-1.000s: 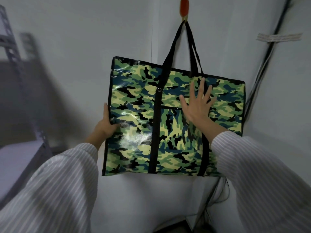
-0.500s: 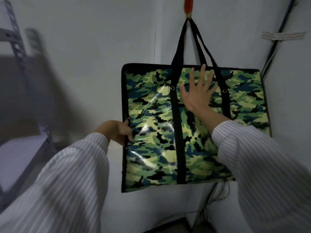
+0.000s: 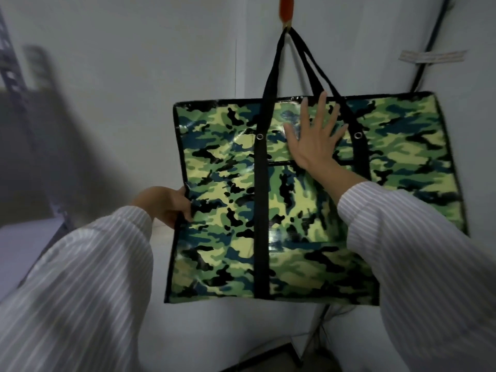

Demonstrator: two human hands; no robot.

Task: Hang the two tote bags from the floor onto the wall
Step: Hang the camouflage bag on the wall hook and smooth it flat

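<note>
You're looking at one camo tote bag (image 3: pixel 308 210), hanging on the far wall by its black handles (image 3: pixel 274 73) from one orange hook (image 3: pixel 285 8) up top, close to the corner. Your left hand (image 3: pixel 166 206) is pinching the bag's left edge about halfway down, thumb curling onto the front, the other fingers hiding behind the edge. Your right hand (image 3: pixel 312 140) is lying flat on the upper front of the bag, fingers spreading wide and straight, fingertips reaching the top hem. It's sitting between the two vertical black straps (image 3: pixel 261 224) running down the bag's front. Two metal eyelets (image 3: pixel 259 136) showing, one per strap, level with your right hand. One pale label strip (image 3: pixel 432 56) is sticking on the right wall, writing on it too blurred to read. One black cable (image 3: pixel 429 41) is running down that wall toward the bag's top right corner. One grey metal rack (image 3: pixel 10 68) is standing far left, blurred. Two striped white sleeves (image 3: pixel 88 277) are filling the near corners
</note>
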